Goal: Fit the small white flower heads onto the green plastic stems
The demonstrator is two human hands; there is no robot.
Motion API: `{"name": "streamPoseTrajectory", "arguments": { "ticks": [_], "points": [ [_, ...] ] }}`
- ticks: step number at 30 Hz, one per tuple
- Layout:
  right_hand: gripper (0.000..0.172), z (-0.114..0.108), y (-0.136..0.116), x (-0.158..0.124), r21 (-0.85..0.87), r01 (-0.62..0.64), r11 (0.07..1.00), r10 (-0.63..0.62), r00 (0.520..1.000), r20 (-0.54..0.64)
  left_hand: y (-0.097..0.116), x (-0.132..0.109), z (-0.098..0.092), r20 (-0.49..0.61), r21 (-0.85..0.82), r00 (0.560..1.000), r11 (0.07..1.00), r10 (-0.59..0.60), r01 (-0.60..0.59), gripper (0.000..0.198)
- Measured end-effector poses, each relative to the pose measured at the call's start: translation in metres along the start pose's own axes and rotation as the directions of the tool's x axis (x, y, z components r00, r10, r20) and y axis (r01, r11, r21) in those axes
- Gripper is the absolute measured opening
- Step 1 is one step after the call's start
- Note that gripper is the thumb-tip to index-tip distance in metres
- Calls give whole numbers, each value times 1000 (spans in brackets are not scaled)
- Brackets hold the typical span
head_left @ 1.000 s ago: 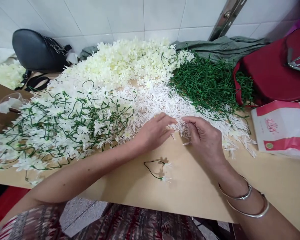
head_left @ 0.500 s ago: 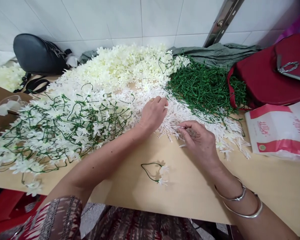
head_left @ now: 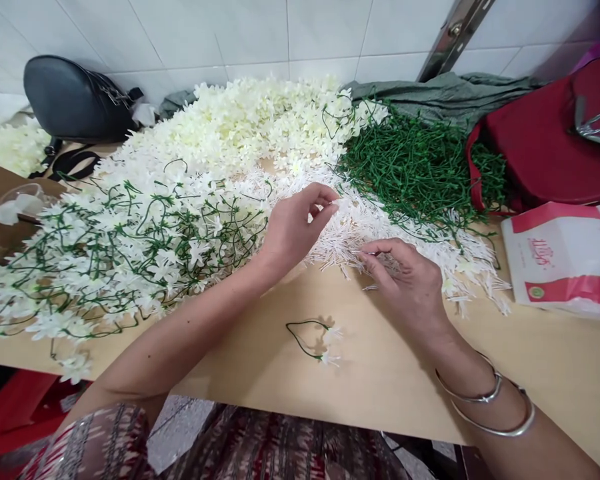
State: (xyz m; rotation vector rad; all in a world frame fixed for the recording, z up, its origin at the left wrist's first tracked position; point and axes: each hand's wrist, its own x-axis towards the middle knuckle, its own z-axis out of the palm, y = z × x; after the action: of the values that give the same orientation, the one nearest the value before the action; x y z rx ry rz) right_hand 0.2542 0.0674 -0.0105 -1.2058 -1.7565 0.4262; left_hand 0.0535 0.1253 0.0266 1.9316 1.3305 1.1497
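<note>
Filaments point(head_left: 350, 220), heaped white just front-left of the green stems point(head_left: 420, 167), look light, thin and bendable, best pinched mid-length, while left hand point(head_left: 295, 227) and right hand point(head_left: 414, 280) form narrow pinches, contents impossible to tell.

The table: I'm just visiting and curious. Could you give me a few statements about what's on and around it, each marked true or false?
1. A sprig with white flowers lies on the table. True.
2. The left hand clasps the right hand. False: the two hands are apart.
3. Two bangles show on the right arm. True.
4. The green stems lie in a heap beside the red bag. True.
5. The black bag stands to the right of the red bag. False: the black bag is at the far left of the picture, the red one at the right.
</note>
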Motion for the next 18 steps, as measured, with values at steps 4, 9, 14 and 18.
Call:
{"name": "streamPoseTrajectory", "arguments": {
  "ticks": [4,9,14,18],
  "points": [
    [10,0,-4,-1,81,19,997,-19,1000,0,-3,-16,-4,138,-452,969,857,-206,247,19],
    [11,3,-5,-6,201,-184,962,193,981,-24,-13,-25,1,275,-644,933,676,-232,358,25],
    [6,1,-5,-4,243,-190,951,196,980,-4,-18,-27,5,364,-683,919,629,-149,372,30],
    [7,-2,-5,0,307,-152,940,155,988,13,-20,-28,6,336,-667,935,672,-114,322,28]
  ]
}}
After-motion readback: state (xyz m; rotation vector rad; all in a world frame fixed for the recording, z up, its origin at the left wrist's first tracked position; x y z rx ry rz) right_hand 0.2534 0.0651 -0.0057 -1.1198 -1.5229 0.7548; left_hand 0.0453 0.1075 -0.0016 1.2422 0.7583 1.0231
